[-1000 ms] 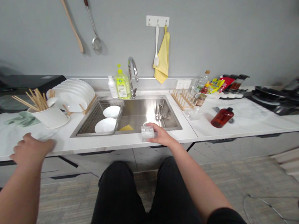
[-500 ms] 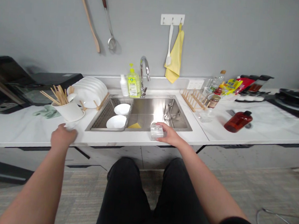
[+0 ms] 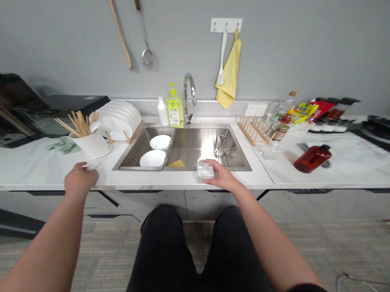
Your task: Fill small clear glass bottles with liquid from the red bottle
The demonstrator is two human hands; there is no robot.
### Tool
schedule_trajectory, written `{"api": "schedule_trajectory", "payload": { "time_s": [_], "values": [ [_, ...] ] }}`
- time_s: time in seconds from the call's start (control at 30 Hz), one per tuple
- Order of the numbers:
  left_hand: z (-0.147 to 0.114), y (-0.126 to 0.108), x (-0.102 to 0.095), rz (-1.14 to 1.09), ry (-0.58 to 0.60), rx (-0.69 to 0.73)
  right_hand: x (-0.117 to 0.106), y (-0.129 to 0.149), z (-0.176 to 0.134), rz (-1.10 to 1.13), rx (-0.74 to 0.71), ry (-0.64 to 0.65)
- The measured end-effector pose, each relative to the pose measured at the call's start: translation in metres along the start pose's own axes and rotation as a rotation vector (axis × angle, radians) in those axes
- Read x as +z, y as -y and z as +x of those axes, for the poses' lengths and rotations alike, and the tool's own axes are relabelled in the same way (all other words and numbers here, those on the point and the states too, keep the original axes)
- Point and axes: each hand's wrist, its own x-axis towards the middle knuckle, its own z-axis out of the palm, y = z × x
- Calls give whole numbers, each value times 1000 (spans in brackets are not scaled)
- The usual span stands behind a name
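My right hand (image 3: 224, 177) grips a small clear glass container (image 3: 204, 172) on the front rim of the steel sink (image 3: 211, 142). My left hand (image 3: 79, 180) rests on the white counter's front edge, fingers curled toward a small pale thing (image 3: 91, 165) that I cannot make out. It lies just in front of a white cup of wooden chopsticks (image 3: 90, 143). Inside the sink, a wire basket (image 3: 131, 152) holds two white bowls (image 3: 152, 158), and a yellow sponge (image 3: 176, 164) lies beside it.
White plates (image 3: 118, 118) stand in a rack left of the sink, and a green cloth (image 3: 63, 145) lies nearby. Soap bottle (image 3: 174, 111) and faucet (image 3: 189, 96) stand behind the sink. To the right are a wooden rack (image 3: 254, 129), a brown bottle (image 3: 311, 157) and condiments (image 3: 300, 113).
The view swung left, then steadied. My left hand moved right along the counter toward the chopstick cup. My right hand stays on the clear container.
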Motion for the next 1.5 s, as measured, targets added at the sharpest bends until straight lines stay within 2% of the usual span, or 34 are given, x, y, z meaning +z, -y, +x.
{"api": "schedule_trajectory", "payload": {
  "time_s": [0.2, 0.27, 0.33, 0.4, 0.5, 0.57, 0.67, 0.8, 1.07, 1.27, 1.37, 1.5],
  "values": [
    [-12, -7, -5, -107, -117, 0, 1, 0, 0, 19, 6, -2],
    [-23, -22, -7, -173, -177, 9, 1, 0, 0, 28, 5, -3],
    [-42, -49, -10, -327, -195, 80, 0, 0, 0, 36, 0, -1],
    [-70, -86, -16, -533, -105, 230, 0, 0, 0, 38, -4, 1],
    [-120, -151, -24, -787, 191, 516, 1, 1, 0, 31, -10, -3],
    [-151, -193, -28, -725, 328, 693, 1, 4, 0, 23, -11, -8],
    [-183, -245, -29, -611, 362, 878, 3, 8, -1, 9, -5, -16],
    [-198, -287, -24, -459, 420, 991, 3, 12, -2, -16, -4, -22],
    [-206, -336, -21, -137, 441, 1169, 1, 15, -1, -78, -19, -32],
    [-231, -381, -15, 323, 474, 1317, 3, 12, 0, -93, 16, -48],
    [-235, -389, -7, 453, 487, 1341, 4, 12, 0, -87, 15, -54],
    [-231, -387, -1, 390, 574, 1461, 3, 14, 0, -90, 6, -51]
  ]
}}
